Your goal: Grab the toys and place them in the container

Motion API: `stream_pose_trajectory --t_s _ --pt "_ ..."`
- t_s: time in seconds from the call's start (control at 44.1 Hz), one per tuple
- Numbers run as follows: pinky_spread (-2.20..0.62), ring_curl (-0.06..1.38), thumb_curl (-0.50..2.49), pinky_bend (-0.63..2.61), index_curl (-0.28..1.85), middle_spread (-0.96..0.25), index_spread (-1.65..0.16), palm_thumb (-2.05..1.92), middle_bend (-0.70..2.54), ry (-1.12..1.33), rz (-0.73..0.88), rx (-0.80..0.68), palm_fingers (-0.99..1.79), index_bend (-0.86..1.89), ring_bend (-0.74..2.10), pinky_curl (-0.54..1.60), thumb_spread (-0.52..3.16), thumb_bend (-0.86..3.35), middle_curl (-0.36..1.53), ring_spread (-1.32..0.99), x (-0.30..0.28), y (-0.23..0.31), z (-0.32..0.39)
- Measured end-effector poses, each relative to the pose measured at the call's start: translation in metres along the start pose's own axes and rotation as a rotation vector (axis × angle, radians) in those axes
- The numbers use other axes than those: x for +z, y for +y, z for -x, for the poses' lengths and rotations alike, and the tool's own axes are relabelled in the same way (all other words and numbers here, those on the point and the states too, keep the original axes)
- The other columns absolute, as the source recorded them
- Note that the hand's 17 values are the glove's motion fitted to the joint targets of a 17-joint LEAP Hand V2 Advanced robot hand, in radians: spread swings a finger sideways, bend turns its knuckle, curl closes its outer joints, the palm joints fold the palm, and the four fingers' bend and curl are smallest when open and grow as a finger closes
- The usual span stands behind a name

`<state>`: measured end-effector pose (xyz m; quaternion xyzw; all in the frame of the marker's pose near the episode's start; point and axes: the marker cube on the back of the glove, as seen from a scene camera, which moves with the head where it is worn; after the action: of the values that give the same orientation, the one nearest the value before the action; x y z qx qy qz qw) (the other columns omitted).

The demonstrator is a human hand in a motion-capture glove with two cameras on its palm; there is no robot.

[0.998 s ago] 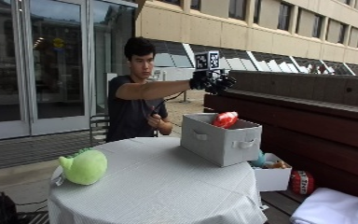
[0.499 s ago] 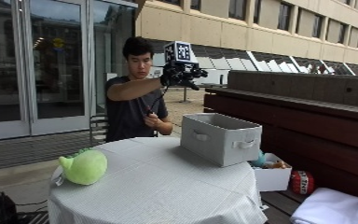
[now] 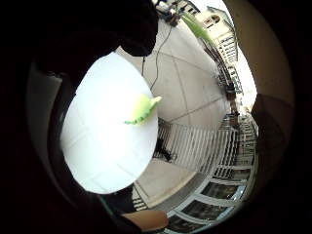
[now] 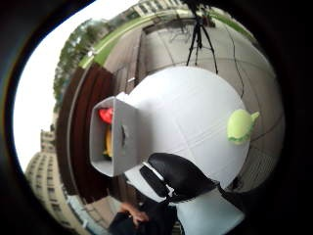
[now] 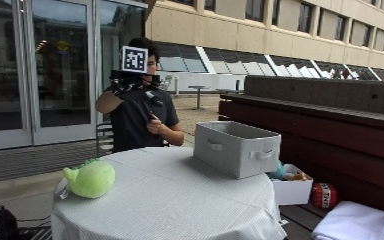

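Reach should be carried from above the table (image 5: 179,210) down to the green toy (image 5: 90,178) at its edge; whether the gloved hand (image 5: 127,85) is closed cannot be told. The box (image 5: 237,148) holds a red toy (image 4: 105,115).

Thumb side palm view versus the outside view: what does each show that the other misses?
Only the thumb side palm view looks down into the grey container, showing a red toy and something yellow below it. Only the outside view shows the gloved right hand raised well above the table, a white box of items behind the table, and glass doors. Both show the green toy on the round white table.
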<state>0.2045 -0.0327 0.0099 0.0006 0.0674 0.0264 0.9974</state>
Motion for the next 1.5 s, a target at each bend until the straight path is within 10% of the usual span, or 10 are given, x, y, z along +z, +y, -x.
stream_pose_trajectory --t_s 0.612,1.497 --pt "0.05 0.27 0.31 1.08 0.16 -0.01 -0.32 -0.05 0.16 -0.063 -0.006 0.108 -0.19 0.08 0.31 0.33 0.92 -0.06 0.39 0.01 0.15 -0.02 -0.132" --pt "-0.23 0.37 0.35 1.51 0.09 -0.09 -0.33 0.33 0.12 0.008 0.41 0.205 0.05 0.03 0.59 0.42 1.04 0.1 0.29 -0.09 0.267 0.006 -0.153"
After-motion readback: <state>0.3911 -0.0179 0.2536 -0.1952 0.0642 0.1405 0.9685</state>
